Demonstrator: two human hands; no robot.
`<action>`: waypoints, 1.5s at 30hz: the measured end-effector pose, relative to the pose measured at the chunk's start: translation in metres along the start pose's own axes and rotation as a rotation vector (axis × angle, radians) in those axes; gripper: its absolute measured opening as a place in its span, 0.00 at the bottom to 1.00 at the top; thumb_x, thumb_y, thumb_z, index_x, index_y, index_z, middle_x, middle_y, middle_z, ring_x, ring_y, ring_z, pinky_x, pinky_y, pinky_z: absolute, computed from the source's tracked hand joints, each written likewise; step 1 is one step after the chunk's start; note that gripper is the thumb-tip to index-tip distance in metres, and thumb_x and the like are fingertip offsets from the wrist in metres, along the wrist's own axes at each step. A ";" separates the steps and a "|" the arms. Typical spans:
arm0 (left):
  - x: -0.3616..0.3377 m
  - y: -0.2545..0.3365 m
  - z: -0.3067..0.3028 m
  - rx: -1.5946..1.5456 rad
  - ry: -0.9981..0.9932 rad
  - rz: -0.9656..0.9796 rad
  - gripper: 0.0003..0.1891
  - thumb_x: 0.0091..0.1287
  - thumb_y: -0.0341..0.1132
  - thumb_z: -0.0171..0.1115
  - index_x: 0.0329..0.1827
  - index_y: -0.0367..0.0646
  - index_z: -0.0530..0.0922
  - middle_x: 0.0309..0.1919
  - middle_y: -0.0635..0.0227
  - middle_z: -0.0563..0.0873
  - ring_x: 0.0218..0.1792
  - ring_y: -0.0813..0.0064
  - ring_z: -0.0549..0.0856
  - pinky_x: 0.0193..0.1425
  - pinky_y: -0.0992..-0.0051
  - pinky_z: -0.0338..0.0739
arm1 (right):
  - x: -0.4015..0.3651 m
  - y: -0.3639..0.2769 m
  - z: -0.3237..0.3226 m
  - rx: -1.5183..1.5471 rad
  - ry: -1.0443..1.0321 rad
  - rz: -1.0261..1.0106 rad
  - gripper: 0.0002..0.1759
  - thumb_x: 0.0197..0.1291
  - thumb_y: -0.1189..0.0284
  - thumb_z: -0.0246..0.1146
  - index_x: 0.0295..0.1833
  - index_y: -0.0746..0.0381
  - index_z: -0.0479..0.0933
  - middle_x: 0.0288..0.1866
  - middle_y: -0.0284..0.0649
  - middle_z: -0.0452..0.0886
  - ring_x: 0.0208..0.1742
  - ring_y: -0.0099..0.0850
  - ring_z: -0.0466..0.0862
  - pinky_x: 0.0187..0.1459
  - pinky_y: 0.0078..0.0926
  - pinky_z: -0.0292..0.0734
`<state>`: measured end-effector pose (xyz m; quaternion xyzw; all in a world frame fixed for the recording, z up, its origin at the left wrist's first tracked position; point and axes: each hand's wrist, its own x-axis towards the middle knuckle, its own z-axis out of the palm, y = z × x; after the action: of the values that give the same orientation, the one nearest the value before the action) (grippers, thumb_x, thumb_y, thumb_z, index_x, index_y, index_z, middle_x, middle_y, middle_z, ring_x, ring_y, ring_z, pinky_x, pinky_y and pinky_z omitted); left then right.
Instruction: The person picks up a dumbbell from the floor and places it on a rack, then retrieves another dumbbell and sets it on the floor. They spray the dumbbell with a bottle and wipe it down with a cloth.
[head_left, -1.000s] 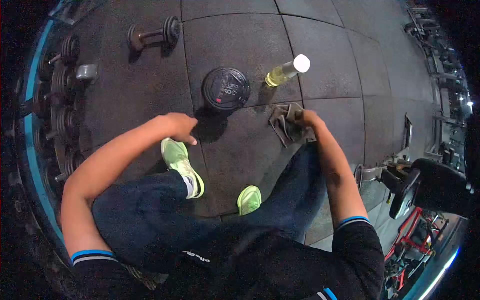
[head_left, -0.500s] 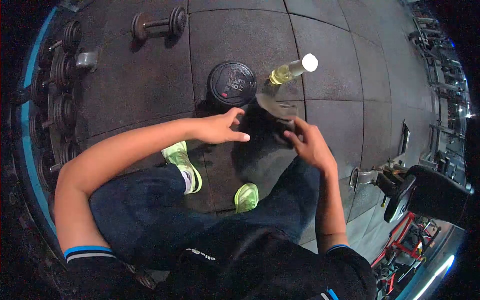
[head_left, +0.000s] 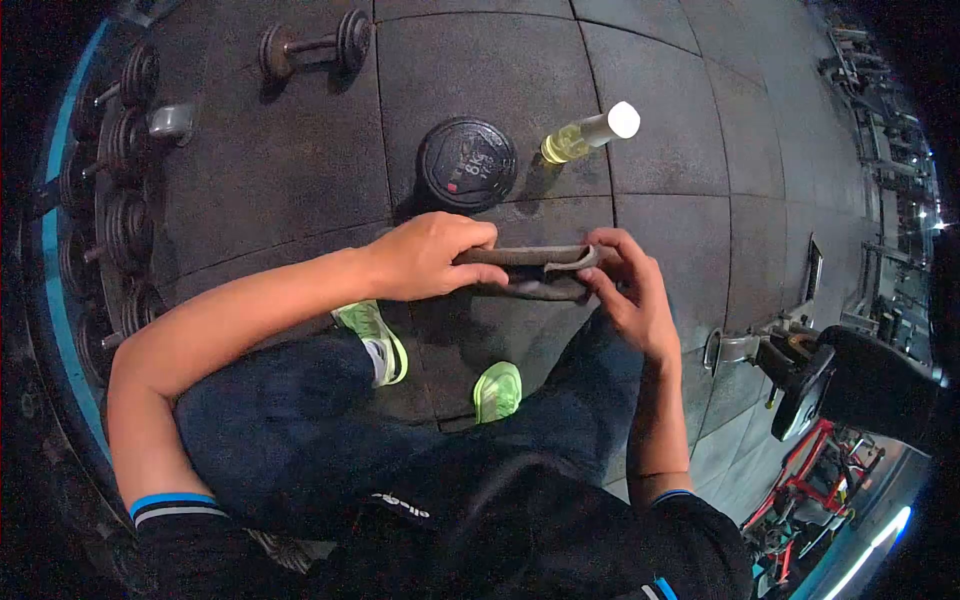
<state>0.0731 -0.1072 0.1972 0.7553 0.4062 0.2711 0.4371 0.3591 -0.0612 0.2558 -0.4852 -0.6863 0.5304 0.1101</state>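
Observation:
A folded grey cloth point(head_left: 525, 257) is stretched level between my two hands, above the floor in front of my knees. My left hand point(head_left: 425, 258) is closed on its left end, thumb below and fingers curled above. At the right end, my right hand point(head_left: 632, 295) pinches the layers between thumb and fingers, where a fold curls over. Just beyond the cloth sits a round black weight point(head_left: 467, 163) marked 8 KG. To its right stands a clear bottle point(head_left: 568, 144) of yellow liquid with a white cap point(head_left: 624, 120).
A dumbbell point(head_left: 315, 47) lies on the dark tiled floor at the far left. Several more dumbbells point(head_left: 125, 232) line a rack at the left edge. A padded bench point(head_left: 875, 390) and a red metal frame point(head_left: 815, 480) stand to the right.
The cloth was blurred and hanging near my right hand. Now it is drawn out flat and folded, and my left hand, open before, has closed on its left end.

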 end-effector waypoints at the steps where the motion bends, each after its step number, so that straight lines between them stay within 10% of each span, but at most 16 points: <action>1: -0.001 -0.001 0.000 0.000 -0.016 -0.040 0.22 0.68 0.51 0.68 0.38 0.38 0.73 0.26 0.54 0.79 0.31 0.47 0.80 0.36 0.56 0.71 | 0.002 0.000 -0.001 -0.011 -0.008 -0.099 0.21 0.63 0.82 0.65 0.61 0.63 0.75 0.46 0.50 0.88 0.51 0.32 0.89 0.54 0.29 0.81; 13: 0.004 0.021 -0.023 0.107 0.052 -0.170 0.13 0.70 0.41 0.66 0.39 0.39 0.78 0.24 0.49 0.82 0.30 0.46 0.85 0.34 0.55 0.76 | 0.029 -0.005 -0.033 -0.422 0.259 -0.503 0.30 0.35 0.87 0.59 0.51 0.65 0.82 0.47 0.48 0.86 0.50 0.45 0.86 0.57 0.33 0.78; 17: 0.016 0.044 -0.038 0.047 0.041 -0.230 0.11 0.71 0.40 0.64 0.41 0.39 0.82 0.26 0.47 0.84 0.30 0.45 0.85 0.34 0.55 0.76 | 0.016 0.013 0.018 -0.102 0.698 -0.648 0.17 0.44 0.85 0.63 0.44 0.67 0.81 0.42 0.46 0.86 0.46 0.42 0.86 0.50 0.30 0.80; 19: 0.020 0.046 -0.042 0.106 0.077 -0.194 0.12 0.71 0.41 0.64 0.40 0.39 0.83 0.25 0.47 0.84 0.30 0.45 0.85 0.34 0.55 0.77 | 0.007 -0.007 0.061 -0.208 0.443 -0.638 0.08 0.56 0.83 0.62 0.43 0.69 0.80 0.40 0.46 0.86 0.40 0.36 0.86 0.45 0.28 0.79; 23: 0.023 0.058 -0.033 0.204 -0.022 -0.150 0.16 0.70 0.46 0.64 0.39 0.39 0.84 0.25 0.47 0.84 0.31 0.42 0.85 0.36 0.53 0.79 | 0.054 0.064 0.119 0.028 0.346 -0.046 0.17 0.56 0.76 0.67 0.53 0.65 0.79 0.43 0.46 0.85 0.44 0.46 0.86 0.49 0.37 0.80; 25: 0.025 0.063 -0.030 0.114 -0.102 -0.179 0.18 0.69 0.47 0.64 0.37 0.38 0.84 0.25 0.47 0.84 0.33 0.41 0.85 0.39 0.51 0.79 | 0.075 0.091 0.134 0.321 0.482 -0.122 0.22 0.59 0.72 0.67 0.59 0.66 0.76 0.51 0.46 0.84 0.52 0.43 0.83 0.56 0.37 0.77; 30: 0.026 -0.010 -0.046 0.134 0.050 -0.170 0.22 0.70 0.48 0.64 0.55 0.37 0.80 0.59 0.48 0.80 0.63 0.52 0.79 0.66 0.55 0.73 | 0.117 0.115 0.142 0.184 0.589 -0.416 0.36 0.71 0.61 0.62 0.79 0.62 0.60 0.79 0.44 0.61 0.79 0.40 0.61 0.80 0.42 0.51; 34: 0.008 -0.070 -0.061 0.531 0.167 -0.275 0.53 0.61 0.53 0.74 0.81 0.36 0.51 0.77 0.45 0.62 0.78 0.48 0.63 0.82 0.57 0.58 | 0.147 0.078 0.138 0.362 0.820 -0.411 0.26 0.68 0.70 0.61 0.69 0.68 0.70 0.66 0.44 0.76 0.64 0.37 0.77 0.68 0.37 0.69; 37: 0.012 -0.072 -0.052 0.431 0.127 -0.245 0.59 0.56 0.54 0.78 0.81 0.34 0.50 0.77 0.43 0.61 0.78 0.48 0.62 0.81 0.56 0.59 | 0.161 0.069 0.135 0.633 0.779 -0.300 0.22 0.67 0.73 0.60 0.65 0.68 0.72 0.61 0.43 0.80 0.59 0.35 0.79 0.64 0.35 0.73; 40: 0.018 -0.079 -0.040 0.512 0.106 -0.180 0.58 0.52 0.48 0.79 0.79 0.32 0.53 0.77 0.44 0.62 0.78 0.48 0.63 0.79 0.56 0.62 | 0.164 0.054 0.120 0.151 0.554 -0.175 0.16 0.65 0.77 0.61 0.57 0.69 0.76 0.48 0.43 0.85 0.48 0.38 0.84 0.55 0.33 0.78; 41: 0.019 -0.084 -0.039 0.549 0.121 -0.142 0.56 0.52 0.47 0.78 0.79 0.31 0.54 0.76 0.45 0.63 0.77 0.49 0.64 0.78 0.55 0.63 | 0.154 0.048 0.119 -0.039 0.321 -0.187 0.19 0.66 0.74 0.58 0.60 0.70 0.76 0.68 0.58 0.74 0.72 0.53 0.72 0.69 0.47 0.69; 43: 0.022 -0.095 -0.042 0.427 0.127 -0.117 0.53 0.52 0.43 0.77 0.77 0.30 0.57 0.75 0.44 0.65 0.76 0.49 0.66 0.78 0.55 0.64 | 0.141 0.047 0.124 -0.554 0.394 -0.593 0.28 0.66 0.69 0.61 0.69 0.70 0.70 0.77 0.57 0.64 0.79 0.60 0.61 0.74 0.53 0.60; 45: 0.021 -0.104 -0.038 0.387 0.162 -0.107 0.49 0.53 0.40 0.76 0.76 0.30 0.59 0.74 0.44 0.66 0.75 0.48 0.67 0.77 0.55 0.65 | 0.129 0.066 0.126 -0.581 0.341 -0.558 0.34 0.66 0.64 0.63 0.73 0.68 0.66 0.81 0.55 0.58 0.81 0.63 0.54 0.76 0.56 0.55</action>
<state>0.0167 -0.0426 0.1248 0.7782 0.5239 0.2245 0.2636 0.2462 -0.0406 0.1015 -0.3726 -0.8839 0.1776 0.2199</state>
